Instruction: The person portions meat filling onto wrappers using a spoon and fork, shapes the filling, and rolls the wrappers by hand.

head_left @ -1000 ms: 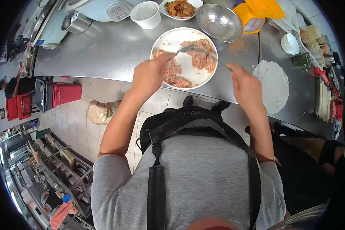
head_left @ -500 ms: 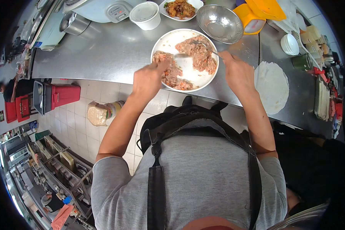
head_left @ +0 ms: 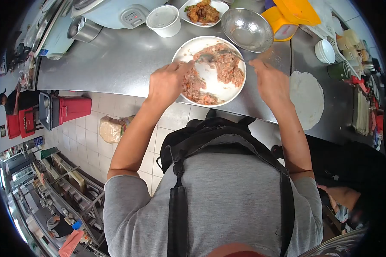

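Note:
A round white plate [head_left: 214, 88] lies at the counter's front edge, with minced meat [head_left: 229, 68] spread along its left and right sides. My left hand [head_left: 166, 83] is closed on a spoon [head_left: 206, 57], whose bowl is over the meat near the plate's upper middle. At the plate's right rim my right hand [head_left: 271, 82] is closed on another metal utensil [head_left: 236, 54], which reaches into the meat at the upper right. The two tips are close together.
Behind the plate stand a lidded white tub [head_left: 164, 21], a dish of fried food [head_left: 203, 13], a metal bowl [head_left: 247, 30] and a yellow scale [head_left: 283, 25]. A white floury round [head_left: 306, 100] lies right. Another person's arm [head_left: 341, 195] shows at lower right.
My right hand came in leftward to the plate with its utensil, then stayed near the rim. The spoon in my left hand has shifted to the upper middle. The view has moved slightly.

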`<state>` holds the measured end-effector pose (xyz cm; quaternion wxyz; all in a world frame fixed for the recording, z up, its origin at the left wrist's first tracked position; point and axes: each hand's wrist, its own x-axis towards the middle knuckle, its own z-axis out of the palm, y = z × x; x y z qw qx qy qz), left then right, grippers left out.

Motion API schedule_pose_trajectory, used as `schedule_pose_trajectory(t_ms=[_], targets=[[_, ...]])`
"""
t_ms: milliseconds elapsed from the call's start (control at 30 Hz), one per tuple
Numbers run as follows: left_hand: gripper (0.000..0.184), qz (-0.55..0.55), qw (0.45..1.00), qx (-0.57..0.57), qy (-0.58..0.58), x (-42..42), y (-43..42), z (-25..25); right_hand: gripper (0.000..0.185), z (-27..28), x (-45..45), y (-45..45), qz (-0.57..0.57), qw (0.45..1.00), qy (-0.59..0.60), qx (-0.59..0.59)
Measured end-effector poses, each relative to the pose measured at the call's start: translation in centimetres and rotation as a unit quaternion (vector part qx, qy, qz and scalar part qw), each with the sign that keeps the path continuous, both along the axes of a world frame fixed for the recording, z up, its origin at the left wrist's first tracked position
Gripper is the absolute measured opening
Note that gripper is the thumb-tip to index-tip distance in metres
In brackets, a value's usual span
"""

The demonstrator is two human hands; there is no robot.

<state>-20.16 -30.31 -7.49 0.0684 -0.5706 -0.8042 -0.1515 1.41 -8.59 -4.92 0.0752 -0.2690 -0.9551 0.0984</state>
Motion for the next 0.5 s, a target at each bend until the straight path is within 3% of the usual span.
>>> schedule_pose_trajectory(t_ms=[167,267,500], targets=[[0.046,0.044,0.996,-0.05,-0.066,-0.9,-2.7,-0.4,0.031,-0.5,-0.2,0.1,-0.001,1.0,0.006,-0.005],[0.046,0.025,0.998,0.025,-0.046,-1.1,-1.6,0.5,0.029,-0.4,-0.2,-0.5,0.001,0.999,0.028,-0.021],[0.043,0.057,0.998,-0.013,-0.021,-0.9,-1.2,-1.0,0.025,-1.0,-1.8,0.4,-0.015,1.0,-0.004,-0.02]])
